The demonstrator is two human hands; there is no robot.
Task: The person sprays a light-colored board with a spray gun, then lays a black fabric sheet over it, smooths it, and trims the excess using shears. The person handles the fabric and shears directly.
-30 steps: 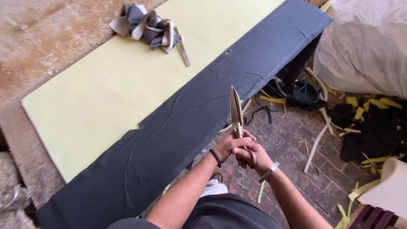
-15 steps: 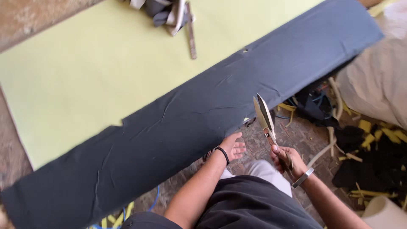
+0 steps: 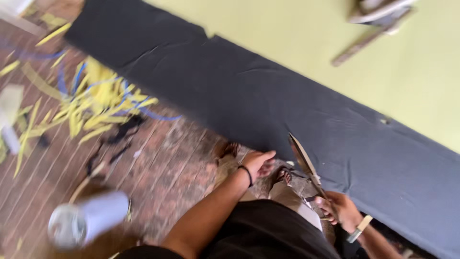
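Large metal shears [image 3: 306, 165] with long tan blades sit in the right hand [image 3: 338, 211], fist wrapped around the handles, blades pointing up and away toward the edge of the dark navy fabric sheet [image 3: 268, 103]. Blade tips overlap the fabric's near edge; contact unclear, frame is blurred. Left hand [image 3: 258, 163] is empty, fingers loosely spread, reaching to the same fabric edge just left of the blades, touching or nearly so. Black band on the left wrist, pale strap on the right.

Fabric lies over a pale yellow-green foam sheet [image 3: 306, 38], which shows beyond it. Blurred grey bundle with a flat stick [image 3: 371, 24] rests on the foam, well apart. Brick floor [image 3: 163, 168] on the near side: pile of yellow and blue strip offcuts [image 3: 98, 103] at left, blurred grey cylindrical can [image 3: 84, 223] near the left elbow. Sandalled feet [image 3: 282, 175] stand just beside the fabric edge.
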